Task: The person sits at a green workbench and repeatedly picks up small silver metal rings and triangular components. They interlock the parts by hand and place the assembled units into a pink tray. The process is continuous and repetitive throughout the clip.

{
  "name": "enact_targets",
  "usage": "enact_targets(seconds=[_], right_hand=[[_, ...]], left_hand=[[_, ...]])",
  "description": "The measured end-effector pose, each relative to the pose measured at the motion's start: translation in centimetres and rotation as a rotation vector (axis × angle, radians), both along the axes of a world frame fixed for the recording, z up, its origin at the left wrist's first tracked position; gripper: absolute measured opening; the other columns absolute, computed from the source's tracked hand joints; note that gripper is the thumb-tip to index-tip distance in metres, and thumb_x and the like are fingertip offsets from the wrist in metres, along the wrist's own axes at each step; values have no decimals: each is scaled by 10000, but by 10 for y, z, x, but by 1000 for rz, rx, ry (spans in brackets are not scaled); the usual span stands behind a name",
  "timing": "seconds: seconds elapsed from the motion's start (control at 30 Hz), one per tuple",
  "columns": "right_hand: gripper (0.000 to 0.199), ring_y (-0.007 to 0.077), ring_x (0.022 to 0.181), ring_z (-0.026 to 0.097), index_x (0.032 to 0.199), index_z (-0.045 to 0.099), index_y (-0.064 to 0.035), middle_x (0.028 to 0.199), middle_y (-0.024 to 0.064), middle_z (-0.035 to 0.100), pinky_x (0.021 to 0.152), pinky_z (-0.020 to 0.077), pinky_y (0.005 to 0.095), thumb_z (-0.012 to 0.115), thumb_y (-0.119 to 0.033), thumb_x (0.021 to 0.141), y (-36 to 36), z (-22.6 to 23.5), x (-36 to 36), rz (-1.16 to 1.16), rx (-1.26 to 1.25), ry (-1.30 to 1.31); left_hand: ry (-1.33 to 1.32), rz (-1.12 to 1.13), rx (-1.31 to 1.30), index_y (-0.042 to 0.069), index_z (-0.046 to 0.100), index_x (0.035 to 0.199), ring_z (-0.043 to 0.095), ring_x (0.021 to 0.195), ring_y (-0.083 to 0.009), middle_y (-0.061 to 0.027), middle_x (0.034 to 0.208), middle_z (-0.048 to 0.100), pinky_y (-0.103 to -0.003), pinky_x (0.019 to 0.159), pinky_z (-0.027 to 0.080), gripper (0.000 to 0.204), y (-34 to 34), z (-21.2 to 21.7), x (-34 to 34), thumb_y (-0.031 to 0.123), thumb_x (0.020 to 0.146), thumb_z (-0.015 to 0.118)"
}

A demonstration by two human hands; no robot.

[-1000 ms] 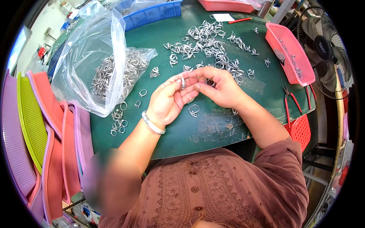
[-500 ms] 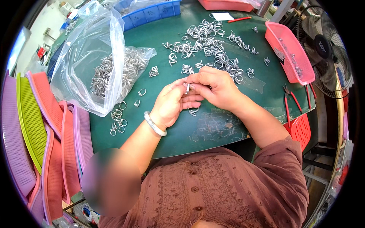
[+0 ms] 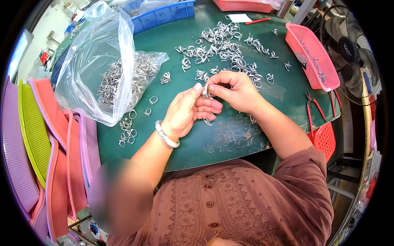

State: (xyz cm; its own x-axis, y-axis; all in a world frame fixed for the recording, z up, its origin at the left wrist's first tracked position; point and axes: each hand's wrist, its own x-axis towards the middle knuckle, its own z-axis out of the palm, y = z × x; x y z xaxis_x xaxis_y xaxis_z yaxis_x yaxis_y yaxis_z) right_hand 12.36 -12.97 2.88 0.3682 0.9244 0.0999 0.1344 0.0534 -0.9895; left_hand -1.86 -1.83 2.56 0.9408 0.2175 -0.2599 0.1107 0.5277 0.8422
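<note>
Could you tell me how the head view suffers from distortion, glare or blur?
Head view: fisheye bends the green table edge toward the black rim; glare whitens the plastic bag; a blurred patch sits lower left; both hands, left hand and right hand, stay sharp.

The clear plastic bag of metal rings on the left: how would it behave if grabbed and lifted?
The clear plastic bag looks thin and crumpled, so probably floppy. The metal rings heaped inside would likely make it bottom-heavy and sagging. Its mouth lies open, with loose rings just outside, so contents may spill.

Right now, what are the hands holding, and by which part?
Both hands, left hand and right hand, pinch one small metal ring clip between their fingertips; which part of it cannot be told.
</note>
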Motion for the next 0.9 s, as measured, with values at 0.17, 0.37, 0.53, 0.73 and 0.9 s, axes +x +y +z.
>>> enact_targets(seconds=[0.17,0.37,0.53,0.73,0.9], right_hand=[[251,105,743,568,1068,562,4,888,44,610,699,473,239,586,-32,821,-2,12,3,81,-96,328],[388,136,848,550,1177,473,8,1010,79,548,777,472,275,479,65,793,0,0,10,134,80,413],[396,153,887,584,1197,493,-1,1059,100,573,782,493,303,430,95,818,6,-3,2,16,275,0],[447,289,916,611,1198,517,-39,1118,154,562,787,494,339,562,41,761,8,-2,-11,-3,401,-512],[278,255,810,612,1012,563,-25,976,122,581,699,491,354,638,-10,745,-1,3,0,-76,207,-504]], left_hand=[[-14,38,43,-7,553,1046,648,782,-229,-136,851,651,-298,694,526,393,5,-5,-1,337,950,389],[-135,90,-254,-1,530,1098,637,833,-234,-132,924,643,-312,735,525,357,16,-12,0,290,920,422],[-280,87,-438,-18,497,1149,594,962,-280,-181,1102,569,-378,835,496,390,18,-17,2,286,926,400],[-192,51,-546,-21,474,1179,593,927,-260,-158,1090,568,-373,828,499,442,10,-8,3,344,940,408],[-77,149,-439,-17,583,1018,571,735,-172,-96,886,604,-232,570,466,273,18,-8,-1,223,896,537]])
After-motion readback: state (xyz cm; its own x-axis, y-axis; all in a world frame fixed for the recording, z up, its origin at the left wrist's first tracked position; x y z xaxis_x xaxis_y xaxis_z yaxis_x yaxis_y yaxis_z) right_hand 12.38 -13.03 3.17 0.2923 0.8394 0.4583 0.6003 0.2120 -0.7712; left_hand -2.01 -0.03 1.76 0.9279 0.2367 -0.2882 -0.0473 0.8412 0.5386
